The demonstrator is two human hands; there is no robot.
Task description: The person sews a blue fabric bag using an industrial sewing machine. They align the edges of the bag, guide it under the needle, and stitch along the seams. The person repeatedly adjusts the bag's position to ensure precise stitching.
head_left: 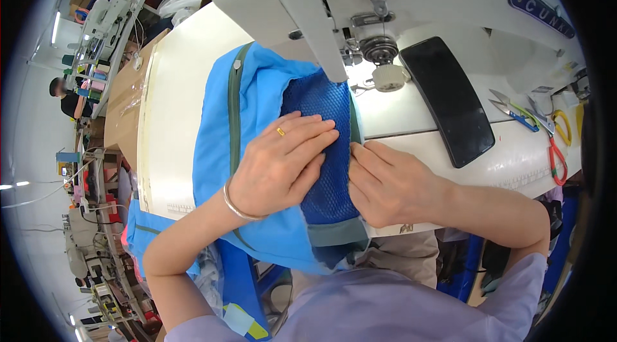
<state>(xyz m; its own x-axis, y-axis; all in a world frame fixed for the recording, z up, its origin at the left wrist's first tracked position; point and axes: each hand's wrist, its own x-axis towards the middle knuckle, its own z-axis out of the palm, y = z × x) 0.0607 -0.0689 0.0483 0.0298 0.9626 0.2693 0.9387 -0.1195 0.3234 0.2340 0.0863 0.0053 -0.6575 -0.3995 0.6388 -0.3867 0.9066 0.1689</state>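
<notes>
A light blue fabric piece with a green zip lies on the machine's bed beneath the sewing head. It carries a darker blue mesh panel with a green band at the lower end. My left hand, with a ring and bracelet, rests palm down over the mesh, fingers laid out across it. My right hand pinches the panel's right edge just below the needle area; its fingertips are partly tucked against the fabric.
A black phone lies right of the needle, with several scissors beyond it. Cardboard borders the white table on the left. More blue fabric hangs lower left. Farther left are machines and another person.
</notes>
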